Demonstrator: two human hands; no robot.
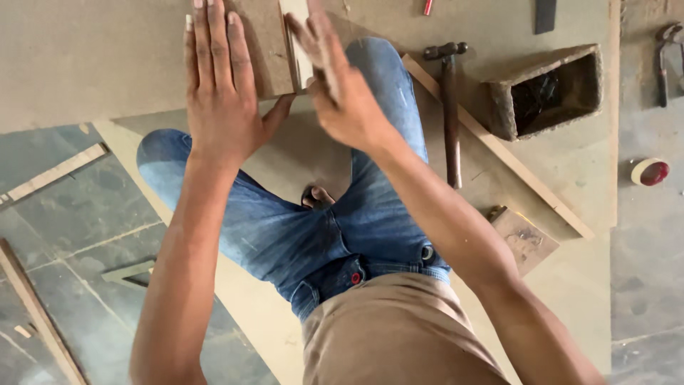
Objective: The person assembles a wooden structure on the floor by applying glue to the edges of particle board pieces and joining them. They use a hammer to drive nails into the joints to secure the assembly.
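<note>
Person is sitting on the floor in jeans, knees up, both hands out on a brown fibreboard panel (267, 50) that lies flat at the top of the view, over the larger board (85, 64) under it. The left hand (221, 93) is pressed palm-down on the panel with fingers straight and together, thumb stuck out toward the panel's near edge. It isn't gripping anything, just flat on it.

The right hand (335, 85) is just beside it, fingers stretched up along a thin pale wood strip (298, 43) that stands on edge against the right side of the panel. The hand is a bit motion-blurred, so I can't tell if the fingers actually close around the strip or only push on it from the side. So the strip sits between the two hands, touching the right one.

The top of the strip and the left fingertips are cut off by the frame edge, and the right hand hides the strip's lower end.

Off to the right: a claw hammer (450, 107) lying on the board, a long wood batten (499, 150) running diagonally, a rough open box (548, 89) with dark bits inside I can't make out, a tape roll (650, 172) and pincers (664, 60) on the floor.
</note>
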